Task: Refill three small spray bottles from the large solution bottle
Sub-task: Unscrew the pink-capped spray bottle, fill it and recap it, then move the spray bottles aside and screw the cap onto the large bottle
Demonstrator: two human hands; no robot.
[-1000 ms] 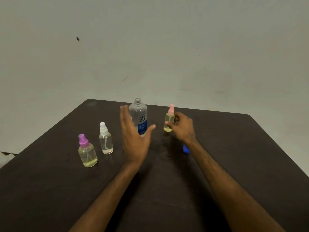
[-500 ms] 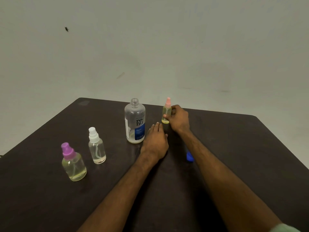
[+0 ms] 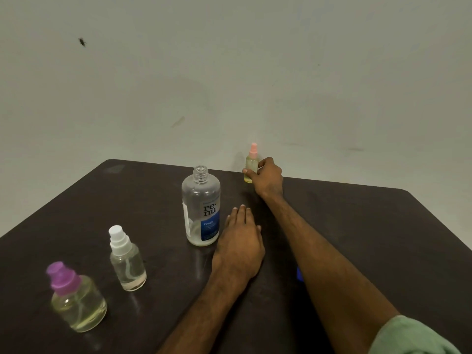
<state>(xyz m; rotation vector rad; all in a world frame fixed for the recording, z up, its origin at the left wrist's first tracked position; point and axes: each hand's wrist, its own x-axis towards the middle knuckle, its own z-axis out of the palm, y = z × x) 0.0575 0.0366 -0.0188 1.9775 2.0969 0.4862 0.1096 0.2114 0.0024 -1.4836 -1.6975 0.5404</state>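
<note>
The large clear solution bottle [image 3: 201, 208] with a blue label stands uncapped mid-table. My right hand [image 3: 267, 178] grips a slim spray bottle with a pink top [image 3: 251, 164] near the table's far edge. My left hand [image 3: 241, 241] rests flat on the table, just right of the large bottle. A white-topped spray bottle [image 3: 126, 259] and a purple-topped spray bottle [image 3: 74, 300] with yellowish liquid stand at the left.
The dark table [image 3: 357, 226] ends close behind the pink-topped bottle, at a plain wall. A small blue cap [image 3: 299, 273] lies beside my right forearm, partly hidden by it.
My left hand has come down from raised to flat on the table. My right hand has carried the pink-topped bottle farther back toward the table's far edge.
</note>
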